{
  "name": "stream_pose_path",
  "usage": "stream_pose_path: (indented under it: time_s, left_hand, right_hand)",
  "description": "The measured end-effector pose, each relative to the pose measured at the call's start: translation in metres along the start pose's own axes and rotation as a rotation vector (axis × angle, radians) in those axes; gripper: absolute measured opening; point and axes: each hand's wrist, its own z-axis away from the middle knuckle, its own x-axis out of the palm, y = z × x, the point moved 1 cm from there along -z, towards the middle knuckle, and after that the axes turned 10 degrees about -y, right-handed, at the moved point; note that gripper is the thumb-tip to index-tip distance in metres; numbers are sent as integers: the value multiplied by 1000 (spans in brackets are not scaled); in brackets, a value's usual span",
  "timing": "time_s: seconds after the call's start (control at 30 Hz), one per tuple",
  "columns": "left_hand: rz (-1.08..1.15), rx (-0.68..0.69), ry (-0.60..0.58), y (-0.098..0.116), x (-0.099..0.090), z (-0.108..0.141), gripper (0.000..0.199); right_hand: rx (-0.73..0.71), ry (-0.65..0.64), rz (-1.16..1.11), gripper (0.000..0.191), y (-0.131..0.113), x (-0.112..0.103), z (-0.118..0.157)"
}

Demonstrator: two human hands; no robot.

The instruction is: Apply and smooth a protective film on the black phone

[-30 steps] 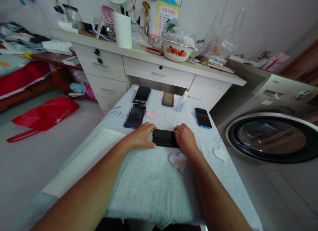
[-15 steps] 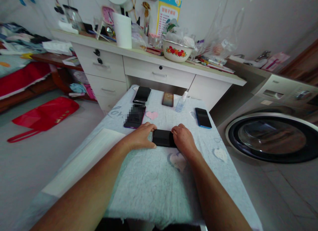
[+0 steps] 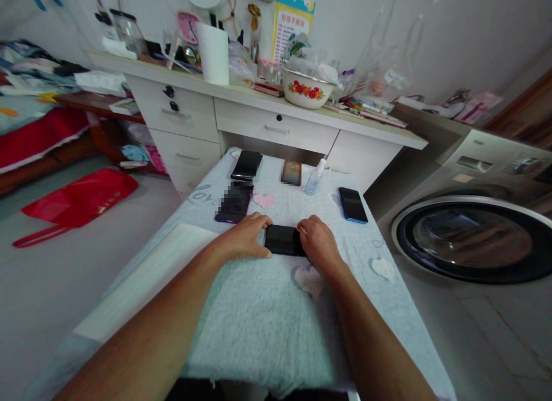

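Note:
A black phone [image 3: 282,240] lies sideways, screen up, on the cloth-covered table in front of me. My left hand [image 3: 248,237] grips its left end, thumb at the near edge and fingers at the far edge. Over the right end, my right hand [image 3: 318,240] is closed with curled fingers, hiding that part of the phone. A small pale spot shows at those fingertips, too small to make out. Beyond my left hand lies a purple-edged phone [image 3: 241,203], partly blurred out.
Farther back are another dark phone [image 3: 247,165], a small brownish blurred item [image 3: 292,173] and a clear spray bottle [image 3: 314,178]. A blue-edged phone [image 3: 353,205] lies right. A pale strip [image 3: 146,280] runs under my left forearm. A washing machine [image 3: 495,159] stands right.

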Motion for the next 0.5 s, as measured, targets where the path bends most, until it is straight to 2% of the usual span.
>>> stream_pose_path:
  time_s: [0.5]
  left_hand:
    - [-8,-7,-9,1,0,0,57]
  right_hand:
    - [3,6,-2,27,0,1,0]
